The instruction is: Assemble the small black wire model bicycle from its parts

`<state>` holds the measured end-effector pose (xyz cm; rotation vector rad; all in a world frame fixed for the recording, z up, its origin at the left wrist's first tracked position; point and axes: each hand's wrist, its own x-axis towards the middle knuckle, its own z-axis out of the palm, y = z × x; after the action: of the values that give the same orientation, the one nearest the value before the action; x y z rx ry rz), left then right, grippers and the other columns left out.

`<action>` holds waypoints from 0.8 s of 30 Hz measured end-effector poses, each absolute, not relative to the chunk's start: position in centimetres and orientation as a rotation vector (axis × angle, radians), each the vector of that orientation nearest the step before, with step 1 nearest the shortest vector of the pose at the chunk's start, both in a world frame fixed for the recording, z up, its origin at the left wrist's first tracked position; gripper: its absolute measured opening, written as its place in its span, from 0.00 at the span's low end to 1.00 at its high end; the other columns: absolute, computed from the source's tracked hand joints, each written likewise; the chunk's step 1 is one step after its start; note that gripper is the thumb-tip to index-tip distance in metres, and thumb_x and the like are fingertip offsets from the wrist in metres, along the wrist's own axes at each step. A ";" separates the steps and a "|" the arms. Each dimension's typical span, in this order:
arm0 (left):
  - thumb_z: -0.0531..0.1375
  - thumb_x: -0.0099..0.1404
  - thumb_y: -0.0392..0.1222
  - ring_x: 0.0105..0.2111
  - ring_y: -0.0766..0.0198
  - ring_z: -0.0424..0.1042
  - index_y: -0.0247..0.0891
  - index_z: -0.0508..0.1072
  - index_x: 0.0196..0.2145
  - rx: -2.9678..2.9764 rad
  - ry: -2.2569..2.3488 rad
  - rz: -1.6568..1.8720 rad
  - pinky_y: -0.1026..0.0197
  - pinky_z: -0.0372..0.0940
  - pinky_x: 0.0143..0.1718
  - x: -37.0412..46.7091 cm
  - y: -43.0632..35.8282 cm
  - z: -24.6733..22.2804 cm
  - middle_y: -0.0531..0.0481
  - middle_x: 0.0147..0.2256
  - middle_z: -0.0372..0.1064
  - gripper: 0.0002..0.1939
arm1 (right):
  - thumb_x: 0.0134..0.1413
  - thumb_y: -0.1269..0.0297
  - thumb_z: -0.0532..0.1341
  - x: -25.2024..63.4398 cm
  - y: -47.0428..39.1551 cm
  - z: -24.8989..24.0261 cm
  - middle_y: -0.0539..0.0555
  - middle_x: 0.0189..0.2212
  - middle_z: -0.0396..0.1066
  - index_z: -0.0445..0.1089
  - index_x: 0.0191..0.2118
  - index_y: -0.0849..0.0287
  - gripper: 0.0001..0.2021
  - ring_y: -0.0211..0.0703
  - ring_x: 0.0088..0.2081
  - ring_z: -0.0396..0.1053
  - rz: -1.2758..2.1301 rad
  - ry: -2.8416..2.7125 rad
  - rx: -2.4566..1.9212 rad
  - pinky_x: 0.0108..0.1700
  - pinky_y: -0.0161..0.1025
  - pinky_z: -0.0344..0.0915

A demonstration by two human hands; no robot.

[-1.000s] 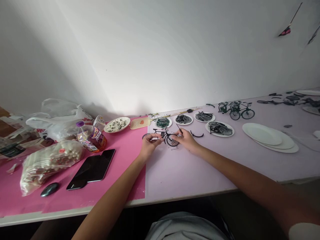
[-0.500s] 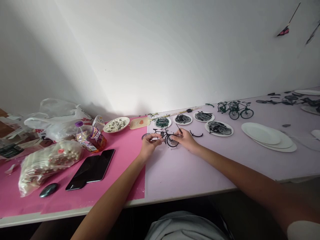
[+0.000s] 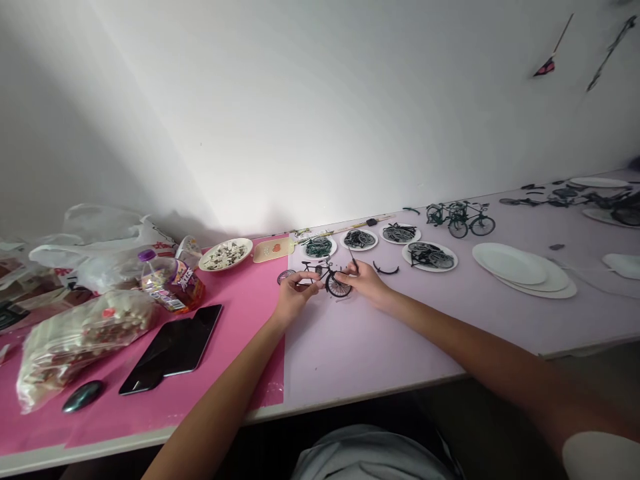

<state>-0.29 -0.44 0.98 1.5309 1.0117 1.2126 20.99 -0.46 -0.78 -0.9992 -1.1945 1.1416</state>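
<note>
A small black model bicycle (image 3: 338, 285) is held upright just over the lilac tabletop, front wheel to the right. My left hand (image 3: 294, 297) is closed on its frame from the left, with the rear wheel showing behind the fingers. At the front wheel, the fingertips of my right hand (image 3: 369, 283) pinch near the rim and fork. From that same hand juts a thin dark stick-like tool (image 3: 352, 256), its lower end hidden by the fingers. A curved black part (image 3: 387, 269) lies beyond the right hand.
Plates of bicycle parts (image 3: 430, 257) stand along the back. Finished-looking green model bicycles (image 3: 470, 220) are right of them, near stacked white plates (image 3: 523, 270). On the pink left side are a drink bottle (image 3: 173, 283), a black tablet (image 3: 193, 343), a mouse (image 3: 83, 396) and bags (image 3: 85, 333).
The camera view has turned slightly, so everything sits a little further left. Both hands keep the same hold on the model bicycle, with hardly any other movement.
</note>
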 end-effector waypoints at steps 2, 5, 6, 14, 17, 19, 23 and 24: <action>0.76 0.49 0.54 0.29 0.63 0.76 0.37 0.81 0.37 1.539 1.015 1.194 0.60 0.71 0.32 -0.3 -0.5 1.1 0.46 0.37 0.78 0.22 | 0.35 0.46 0.76 20.9 -0.7 -0.4 0.44 0.27 0.64 0.51 0.29 0.53 0.32 0.39 0.31 0.65 1.133 -1.216 -1.020 0.37 0.38 0.63; 0.76 0.49 0.55 0.31 0.60 0.78 0.37 0.80 0.37 1.536 1.020 1.177 0.57 0.73 0.36 -0.3 -0.5 1.2 0.46 0.36 0.78 0.23 | 0.35 0.43 0.75 20.7 -0.9 0.0 0.46 0.27 0.65 0.52 0.29 0.53 0.32 0.42 0.32 0.67 1.109 -1.250 -1.044 0.35 0.39 0.63; 0.75 0.50 0.56 0.33 0.58 0.79 0.37 0.80 0.37 1.525 1.015 1.180 0.56 0.74 0.38 -0.3 -0.5 1.3 0.46 0.37 0.78 0.23 | 0.34 0.43 0.75 20.7 -0.9 0.1 0.47 0.27 0.65 0.52 0.28 0.53 0.32 0.43 0.32 0.67 1.098 -1.243 -1.042 0.35 0.39 0.63; 0.74 0.52 0.57 0.41 0.51 0.82 0.37 0.71 0.35 1.480 0.976 1.215 0.52 0.74 0.45 0.0 -0.9 2.0 0.42 0.43 0.78 0.25 | 0.35 0.44 0.75 20.9 -0.5 0.3 0.42 0.23 0.56 0.51 0.28 0.53 0.32 0.38 0.27 0.59 1.077 -1.252 -1.032 0.32 0.36 0.60; 0.75 0.51 0.55 0.38 0.53 0.82 0.41 0.61 0.36 1.415 0.971 1.279 0.53 0.75 0.42 0.2 -0.9 2.0 0.46 0.43 0.78 0.30 | 0.37 0.47 0.74 20.8 -0.3 0.1 0.42 0.23 0.54 0.50 0.28 0.53 0.31 0.36 0.26 0.56 1.099 -1.258 -0.993 0.31 0.35 0.59; 0.76 0.49 0.53 0.37 0.55 0.83 0.43 0.59 0.39 1.358 0.974 1.304 0.53 0.75 0.41 0.3 -0.8 2.1 0.48 0.43 0.79 0.33 | 0.38 0.49 0.74 20.8 -0.1 -0.1 0.42 0.24 0.53 0.50 0.28 0.53 0.30 0.35 0.26 0.55 1.092 -1.283 -0.992 0.31 0.35 0.58; 0.77 0.48 0.51 0.41 0.52 0.82 0.41 0.66 0.50 1.307 1.036 1.140 0.52 0.75 0.43 0.1 -0.4 3.1 0.41 0.44 0.81 0.37 | 0.41 0.51 0.73 21.1 0.2 -0.2 0.42 0.25 0.51 0.50 0.29 0.53 0.28 0.35 0.26 0.53 1.015 -1.351 -1.008 0.31 0.34 0.55; 0.77 0.48 0.52 0.43 0.49 0.82 0.39 0.70 0.50 1.321 1.036 1.024 0.52 0.75 0.43 -0.2 -0.2 3.5 0.38 0.45 0.80 0.35 | 0.41 0.51 0.72 21.2 0.2 -0.2 0.42 0.25 0.51 0.50 0.30 0.53 0.28 0.35 0.27 0.52 0.987 -1.375 -1.005 0.31 0.34 0.54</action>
<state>-0.15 -0.20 3.52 1.3207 1.0358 1.0243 21.20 0.22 -0.18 -1.0045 -1.3753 0.9866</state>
